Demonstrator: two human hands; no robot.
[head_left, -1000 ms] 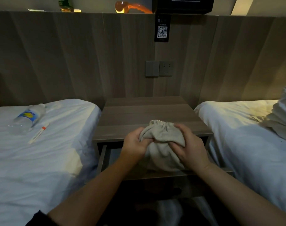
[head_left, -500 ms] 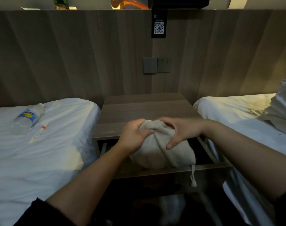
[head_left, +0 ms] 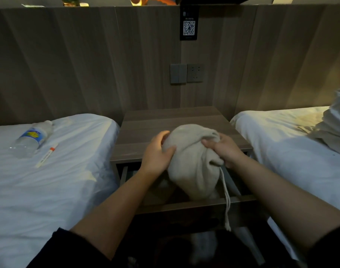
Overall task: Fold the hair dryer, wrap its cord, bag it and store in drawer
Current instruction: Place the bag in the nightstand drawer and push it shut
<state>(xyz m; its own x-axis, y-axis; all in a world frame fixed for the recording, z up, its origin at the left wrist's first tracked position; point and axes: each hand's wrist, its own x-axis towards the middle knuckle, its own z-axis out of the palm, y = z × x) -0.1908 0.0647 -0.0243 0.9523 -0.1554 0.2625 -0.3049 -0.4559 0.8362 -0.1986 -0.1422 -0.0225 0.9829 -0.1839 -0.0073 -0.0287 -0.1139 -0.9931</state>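
Note:
A bulging beige drawstring bag [head_left: 192, 167] sits in the open drawer [head_left: 184, 205] of the wooden nightstand [head_left: 176, 120], its top rising above the drawer. My left hand [head_left: 157, 153] grips the bag's left side. My right hand [head_left: 226, 149] clasps the gathered mouth on the right. A white drawstring [head_left: 226, 202] hangs from the mouth over the drawer's front edge. The hair dryer is hidden inside the bag.
White beds flank the nightstand. On the left bed lie a plastic water bottle [head_left: 32, 138] and a small white tube [head_left: 47, 154]. Folded linen [head_left: 335, 124] rests on the right bed. A switch and socket [head_left: 186, 73] sit on the wooden headboard wall.
The bag has turned so its gathered mouth faces right. My right hand shifted from the bag's top to the mouth, and the drawstring hangs lower.

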